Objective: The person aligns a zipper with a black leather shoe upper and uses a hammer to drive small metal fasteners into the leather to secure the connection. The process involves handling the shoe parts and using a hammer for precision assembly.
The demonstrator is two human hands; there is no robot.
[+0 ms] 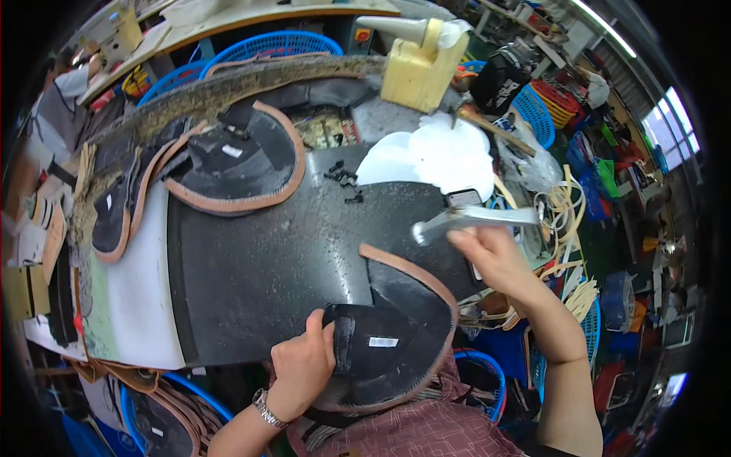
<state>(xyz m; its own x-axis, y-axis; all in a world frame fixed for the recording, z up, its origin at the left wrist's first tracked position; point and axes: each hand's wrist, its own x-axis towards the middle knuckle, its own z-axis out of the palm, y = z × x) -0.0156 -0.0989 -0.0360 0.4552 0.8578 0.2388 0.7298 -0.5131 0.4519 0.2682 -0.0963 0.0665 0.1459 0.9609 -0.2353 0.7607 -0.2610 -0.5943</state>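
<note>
Hammer [499,216] sits within the curled right fingers [464,242], partly hiding a phone [463,198]; the left fingers [314,327] pinch a brown-edged black piece [407,320] at their right. Beyond the right fingers are white sheets [453,156] and a yellow jug [417,75]; past the left fingers spreads a dark worktop [251,266], blue baskets [278,47] farther off.

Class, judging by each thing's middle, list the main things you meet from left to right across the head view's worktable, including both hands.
Narrow tan-edged panel → larger tan-edged panel → left hand → small black pieces → held black panel → right hand gripping a silver metal tool.
</note>
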